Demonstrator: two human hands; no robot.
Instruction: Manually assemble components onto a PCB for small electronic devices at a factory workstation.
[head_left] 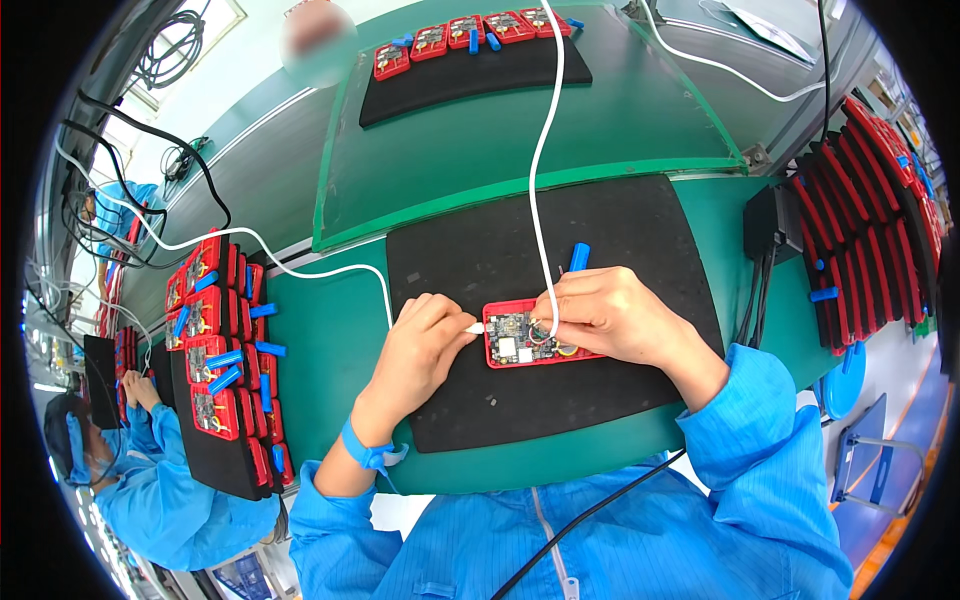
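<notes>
A green circuit board (pixel 512 336) sits in a red tray (pixel 530 362) on a black mat (pixel 560 412) in front of me. My left hand (pixel 425 342) pinches the white plug (pixel 476 328) of a cable against the board's left edge; how deep it goes in I cannot tell. Over the board's right half, the fingers of my right hand (pixel 622 315) close on the lower end of a second white cable (pixel 541 210) that hangs from above. Thin wires show beneath those fingertips, which hide that cable's tip. A blue cylindrical piece (pixel 580 256) stands out just behind my right hand.
Stacked red trays with boards and blue pieces (pixel 212 370) stand at the left; more black-and-red stacks (pixel 860 230) fill the right, beside a black box (pixel 772 222) with cables. A row of trays (pixel 430 42) lies on a far black pad. A co-worker (pixel 180 510) sits at the left.
</notes>
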